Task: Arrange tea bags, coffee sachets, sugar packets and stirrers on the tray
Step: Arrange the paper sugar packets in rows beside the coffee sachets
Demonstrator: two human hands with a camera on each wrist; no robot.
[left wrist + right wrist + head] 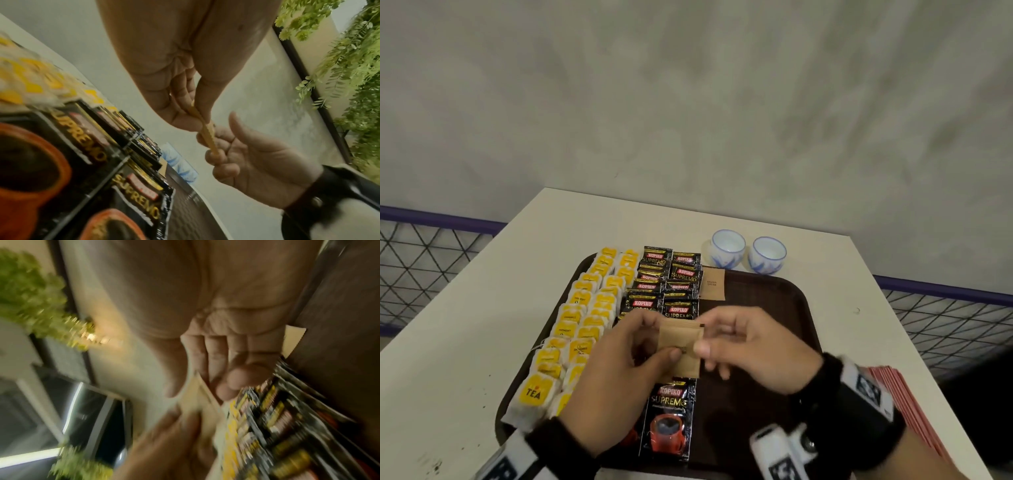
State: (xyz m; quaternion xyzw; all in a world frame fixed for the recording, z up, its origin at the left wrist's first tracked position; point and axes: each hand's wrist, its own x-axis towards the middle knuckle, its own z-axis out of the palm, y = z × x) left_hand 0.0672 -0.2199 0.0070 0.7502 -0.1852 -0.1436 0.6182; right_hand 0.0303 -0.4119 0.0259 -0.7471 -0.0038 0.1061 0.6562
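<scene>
Yellow tea bags (571, 329), black coffee sachets (671, 418), brown tray (774, 308).

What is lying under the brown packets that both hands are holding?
Under the brown packets, held by left hand and right hand, lies the tray with black coffee sachets. What lies directly below is covered.

The white counter (482, 325) carries a dark brown tray (774, 301) at its middle. Beyond the tray's far right corner stand two small blue-patterned cups (748, 251), side by side. A red stack of thin packets (914, 407) lies just right of the tray.
</scene>
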